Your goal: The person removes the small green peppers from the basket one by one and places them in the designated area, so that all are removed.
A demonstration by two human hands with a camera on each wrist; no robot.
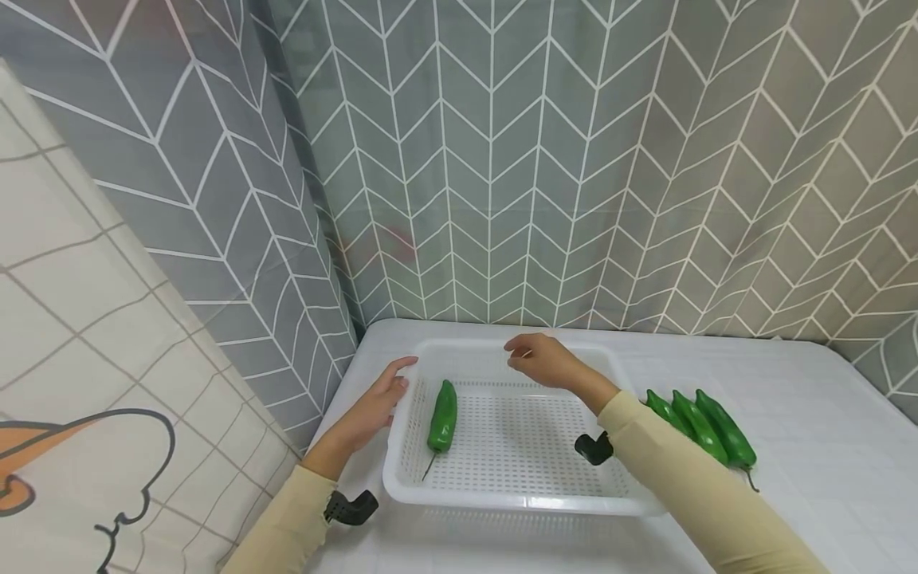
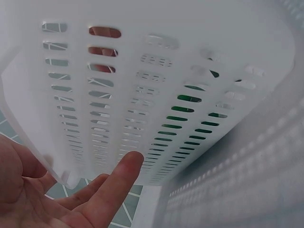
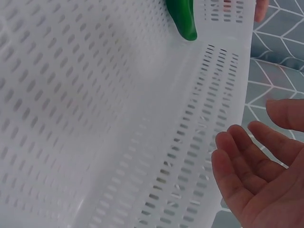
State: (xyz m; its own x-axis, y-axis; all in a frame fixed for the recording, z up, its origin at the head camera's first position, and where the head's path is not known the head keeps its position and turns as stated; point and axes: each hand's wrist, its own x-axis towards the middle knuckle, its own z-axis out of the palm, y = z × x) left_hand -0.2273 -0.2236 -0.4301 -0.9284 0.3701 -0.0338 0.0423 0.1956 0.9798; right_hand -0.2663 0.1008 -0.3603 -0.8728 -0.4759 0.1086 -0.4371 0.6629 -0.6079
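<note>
A white perforated plastic basket (image 1: 527,502) stands on the table, with one long green chili pepper (image 1: 443,418) lying in its left part. Beside the basket's left rim is my left hand (image 1: 373,410), its fingers extended and gripping nothing. In the left wrist view, a fingertip of that hand (image 2: 97,204) lies against or just in front of the slotted outer wall; contact is unclear. Above the basket's far side hovers my right hand (image 1: 548,360), fingers loosely bent. The right wrist view shows its palm (image 3: 261,175) holding nothing.
Several green peppers (image 1: 727,430) lie side by side on the white tabletop (image 1: 825,478) to the basket's right, partly hidden by my right sleeve. A patterned grey curtain (image 1: 516,159) hangs behind the table, and a light tiled-pattern sheet (image 1: 107,319) covers the left.
</note>
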